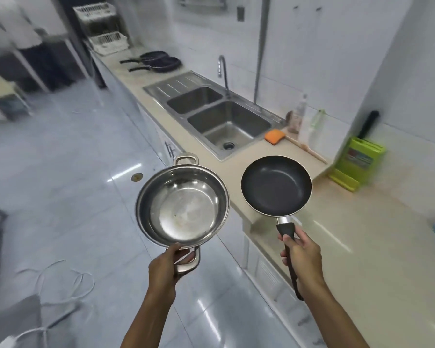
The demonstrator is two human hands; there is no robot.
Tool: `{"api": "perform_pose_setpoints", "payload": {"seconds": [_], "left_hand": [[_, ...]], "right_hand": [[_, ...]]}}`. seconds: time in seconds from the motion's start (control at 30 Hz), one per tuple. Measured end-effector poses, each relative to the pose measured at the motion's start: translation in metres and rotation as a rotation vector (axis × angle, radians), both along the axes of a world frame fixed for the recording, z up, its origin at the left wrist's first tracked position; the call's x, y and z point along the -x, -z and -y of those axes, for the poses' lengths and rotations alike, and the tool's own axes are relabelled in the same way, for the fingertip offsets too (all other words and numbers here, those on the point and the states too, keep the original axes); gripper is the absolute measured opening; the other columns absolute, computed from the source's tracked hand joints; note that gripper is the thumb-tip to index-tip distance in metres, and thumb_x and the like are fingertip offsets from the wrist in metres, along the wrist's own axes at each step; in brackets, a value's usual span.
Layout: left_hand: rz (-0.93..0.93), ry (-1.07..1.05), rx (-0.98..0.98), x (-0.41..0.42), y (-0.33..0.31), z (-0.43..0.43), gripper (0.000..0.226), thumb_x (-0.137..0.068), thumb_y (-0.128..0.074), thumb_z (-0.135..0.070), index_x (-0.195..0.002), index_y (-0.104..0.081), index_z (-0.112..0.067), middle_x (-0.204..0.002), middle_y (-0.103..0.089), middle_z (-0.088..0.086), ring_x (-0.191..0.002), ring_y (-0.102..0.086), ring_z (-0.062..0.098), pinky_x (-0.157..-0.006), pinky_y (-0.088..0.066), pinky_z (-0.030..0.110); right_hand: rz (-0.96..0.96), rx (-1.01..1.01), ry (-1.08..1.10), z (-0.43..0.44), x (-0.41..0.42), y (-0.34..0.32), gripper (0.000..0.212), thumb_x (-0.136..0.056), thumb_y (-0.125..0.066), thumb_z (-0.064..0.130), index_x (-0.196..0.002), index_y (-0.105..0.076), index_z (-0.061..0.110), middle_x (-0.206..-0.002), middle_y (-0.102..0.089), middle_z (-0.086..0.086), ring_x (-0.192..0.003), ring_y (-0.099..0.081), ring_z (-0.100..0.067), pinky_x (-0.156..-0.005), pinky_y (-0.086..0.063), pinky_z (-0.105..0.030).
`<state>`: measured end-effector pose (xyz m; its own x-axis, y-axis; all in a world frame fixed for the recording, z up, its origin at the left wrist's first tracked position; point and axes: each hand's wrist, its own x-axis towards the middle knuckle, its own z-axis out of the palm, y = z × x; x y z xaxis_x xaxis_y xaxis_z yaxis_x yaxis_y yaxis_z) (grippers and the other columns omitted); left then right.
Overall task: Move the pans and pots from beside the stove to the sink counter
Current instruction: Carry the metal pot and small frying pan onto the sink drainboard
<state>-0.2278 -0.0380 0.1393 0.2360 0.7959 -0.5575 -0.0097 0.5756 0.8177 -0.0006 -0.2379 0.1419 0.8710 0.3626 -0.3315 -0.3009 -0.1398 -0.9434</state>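
Note:
My left hand (pixel 165 266) grips the near handle of a shiny steel pot (pixel 183 207), held level over the floor beside the counter edge. My right hand (pixel 301 252) is closed around the black handle of a dark non-stick frying pan (pixel 276 184), which hovers above the beige counter (pixel 362 234). Both vessels are empty. Farther along, past the double steel sink (pixel 219 116), two dark frying pans (pixel 161 62) lie side by side on the counter with their handles pointing left.
An orange sponge (pixel 274 136), a wooden utensil (pixel 309 149), bottles (pixel 298 116) and a green knife block (pixel 357 162) stand by the wall right of the sink. White dish racks (pixel 108 42) sit at the counter's far end. A white cable (pixel 68 280) lies on the glossy floor.

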Motion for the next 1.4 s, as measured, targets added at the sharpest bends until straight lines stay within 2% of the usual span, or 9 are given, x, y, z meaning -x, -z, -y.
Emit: {"api": "perform_pose_setpoints", "payload": {"seconds": [0.17, 0.27, 0.43, 0.6, 0.73, 0.83, 1.03, 1.23, 1.4], "left_hand": [[0.016, -0.090, 0.001, -0.004, 0.001, -0.080, 0.029, -0.086, -0.073, -0.015, -0.106, -0.073, 0.005, -0.098, -0.080, 0.020, -0.089, -0.079, 0.033, -0.078, -0.060, 0.040], [0.022, -0.139, 0.012, -0.015, 0.009, -0.131, 0.028, -0.086, -0.073, -0.014, -0.106, -0.073, 0.005, -0.095, -0.081, 0.020, -0.086, -0.079, 0.031, -0.068, -0.062, 0.036], [0.005, -0.186, 0.034, -0.047, 0.021, -0.227, 0.025, -0.087, -0.073, -0.013, -0.103, -0.074, 0.005, -0.091, -0.080, 0.021, -0.080, -0.080, 0.029, -0.054, -0.062, 0.032], [-0.032, -0.209, 0.051, -0.089, 0.018, -0.336, 0.023, -0.086, -0.073, -0.014, -0.100, -0.074, 0.004, -0.093, -0.080, 0.021, -0.081, -0.080, 0.029, -0.059, -0.062, 0.034], [-0.038, -0.214, 0.045, -0.120, 0.012, -0.419, 0.025, -0.087, -0.072, -0.017, -0.105, -0.074, 0.001, -0.095, -0.081, 0.019, -0.087, -0.080, 0.028, -0.077, -0.062, 0.042], [-0.037, -0.222, 0.052, -0.138, 0.008, -0.472, 0.024, -0.088, -0.072, -0.017, -0.105, -0.074, 0.000, -0.095, -0.081, 0.019, -0.088, -0.079, 0.029, -0.072, -0.062, 0.040], [-0.041, -0.189, 0.052, -0.172, 0.017, -0.601, 0.025, -0.090, -0.070, -0.017, -0.107, -0.074, 0.000, -0.096, -0.081, 0.020, -0.087, -0.079, 0.030, -0.063, -0.063, 0.035], [-0.052, -0.074, 0.064, -0.204, 0.038, -0.765, 0.027, -0.089, -0.070, -0.018, -0.109, -0.074, 0.001, -0.097, -0.080, 0.020, -0.088, -0.079, 0.030, -0.072, -0.061, 0.038], [-0.101, 0.060, 0.043, -0.233, 0.035, -0.919, 0.031, -0.086, -0.073, -0.021, -0.106, -0.075, 0.002, -0.093, -0.081, 0.018, -0.083, -0.080, 0.025, -0.056, -0.062, 0.032]], "right_hand": [[-0.014, -0.008, -0.077, -0.093, -0.019, -0.004, 0.031, -0.094, -0.062, 0.008, -0.111, -0.069, 0.033, -0.089, -0.080, 0.001, -0.054, -0.055, -0.017, -0.053, -0.050, -0.033], [-0.021, 0.002, -0.111, -0.151, -0.037, -0.001, 0.030, -0.095, -0.061, 0.008, -0.102, -0.069, 0.036, -0.085, -0.080, 0.000, -0.049, -0.053, -0.013, -0.046, -0.049, -0.027], [-0.008, 0.018, -0.151, -0.260, -0.077, 0.007, 0.037, -0.094, -0.062, 0.010, -0.119, -0.064, 0.038, -0.086, -0.080, 0.000, -0.056, -0.055, -0.018, -0.053, -0.051, -0.034], [-0.029, 0.029, -0.169, -0.378, -0.122, 0.005, 0.035, -0.095, -0.062, 0.010, -0.111, -0.064, 0.041, -0.084, -0.079, 0.004, -0.053, -0.056, -0.015, -0.050, -0.052, -0.032], [-0.043, 0.046, -0.204, -0.469, -0.160, 0.002, 0.028, -0.094, -0.061, 0.010, -0.110, -0.069, 0.032, -0.085, -0.079, 0.003, -0.054, -0.056, -0.017, -0.051, -0.050, -0.032], [-0.053, 0.032, -0.222, -0.530, -0.180, 0.002, 0.026, -0.095, -0.060, 0.009, -0.113, -0.071, 0.023, -0.090, -0.079, -0.001, -0.055, -0.054, -0.017, -0.049, -0.047, -0.033], [-0.064, 0.037, -0.214, -0.653, -0.213, 0.013, 0.027, -0.094, -0.060, 0.008, -0.110, -0.072, 0.026, -0.089, -0.080, -0.003, -0.057, -0.053, -0.018, -0.052, -0.047, -0.034], [-0.074, 0.073, -0.125, -0.796, -0.242, 0.039, 0.022, -0.093, -0.061, 0.011, -0.107, -0.074, 0.025, -0.088, -0.080, 0.001, -0.056, -0.056, -0.017, -0.052, -0.049, -0.033], [-0.087, 0.085, -0.029, -0.920, -0.273, 0.045, 0.021, -0.092, -0.061, 0.013, -0.105, -0.076, 0.021, -0.081, -0.079, 0.002, -0.054, -0.055, -0.016, -0.051, -0.048, -0.033]]}}
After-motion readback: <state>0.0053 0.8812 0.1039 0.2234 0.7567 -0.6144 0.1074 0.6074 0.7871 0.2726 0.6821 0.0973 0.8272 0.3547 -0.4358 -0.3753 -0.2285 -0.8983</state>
